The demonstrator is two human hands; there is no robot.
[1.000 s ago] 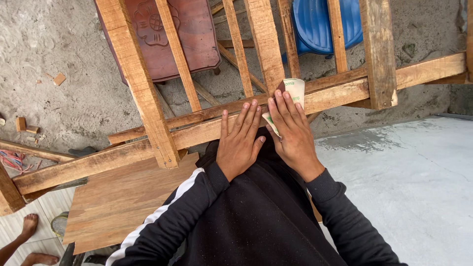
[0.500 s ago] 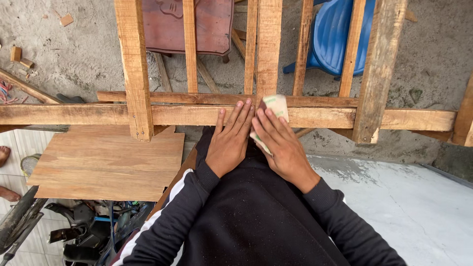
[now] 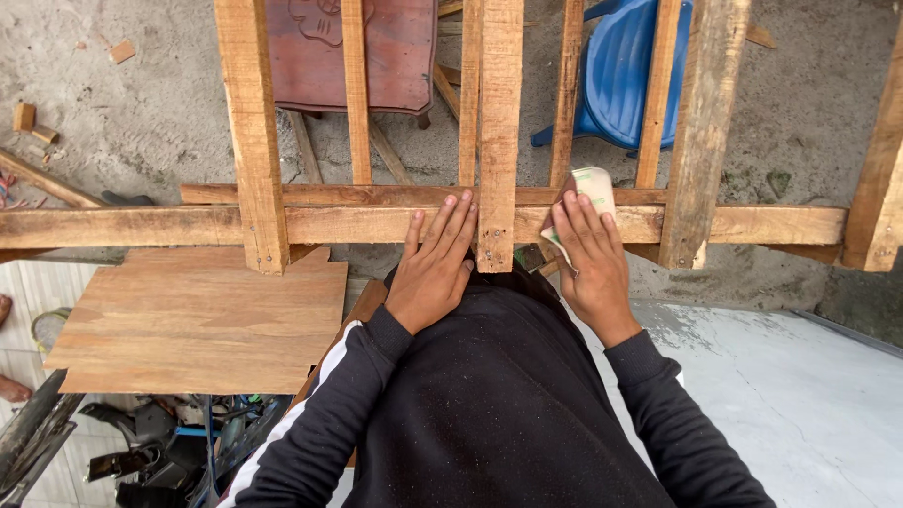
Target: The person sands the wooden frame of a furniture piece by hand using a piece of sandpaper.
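My left hand [image 3: 435, 273] lies flat, fingers spread and pressed on the long horizontal rail of rough brown timber [image 3: 141, 226], just left of the short upright wooden slat [image 3: 499, 141] that crosses it; it grips nothing and appears to steady the frame. My right hand [image 3: 591, 259] lies to the right of that slat, its fingers pressed together over a folded sheet of pale sandpaper [image 3: 593, 188], pinning it flat against the same rail; the sheet's far end shows beyond my fingertips. The grip is a flat press, not a pinch, which would suit rubbing along the grain. The rail belongs to a wooden slatted frame [image 3: 252, 132] standing over a concrete floor [image 3: 150, 122]. Noted beyond it: a reddish-brown carved wooden panel [image 3: 395, 52] and a blue plastic chair [image 3: 621, 66]. A flat plywood board [image 3: 198, 325] lies near left, below the rail.
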